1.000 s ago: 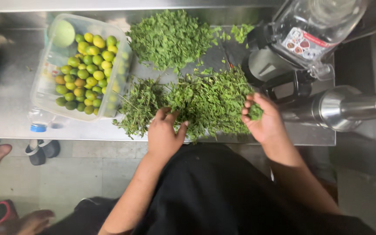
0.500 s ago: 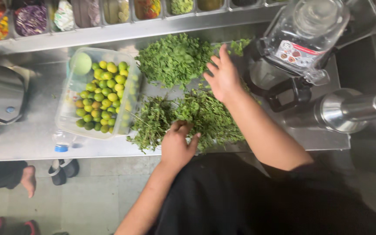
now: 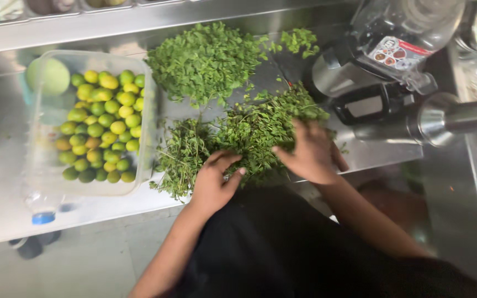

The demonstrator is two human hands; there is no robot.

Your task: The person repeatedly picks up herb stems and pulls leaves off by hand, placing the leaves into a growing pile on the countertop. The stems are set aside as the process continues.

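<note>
At the centre of the frame a loose heap of stemmed green herbs [image 3: 249,135] lies on the steel counter [image 3: 6,209], close to its near edge. The left hand [image 3: 213,182] rests on the lower left part of that heap, its fingers [image 3: 228,161] spread apart and laid flat over the sprigs, thumb out to the right; whether it pinches any stem underneath cannot be told. The right hand [image 3: 310,154] lies palm down on the heap's right side, its fingers pointing left and slightly parted, pressing on the leaves rather than visibly clamped on any. Between the two hands only a narrow strip of herbs shows. Toward the top centre of the frame a second, denser pile of plucked leaves [image 3: 208,60] lies just beyond the stemmed heap, almost touching it. On the left a clear plastic tub [image 3: 144,165] full of small green and yellow limes [image 3: 103,129] stands just beside the herbs. On the right a blender base [image 3: 371,102] with its clear jug [image 3: 404,33] stands close to the right hand, with a steel cylinder [image 3: 454,116] beside it. Bare counter shows mainly at the lower left, where a blue-capped bottle [image 3: 42,207] lies below the tub.
</note>
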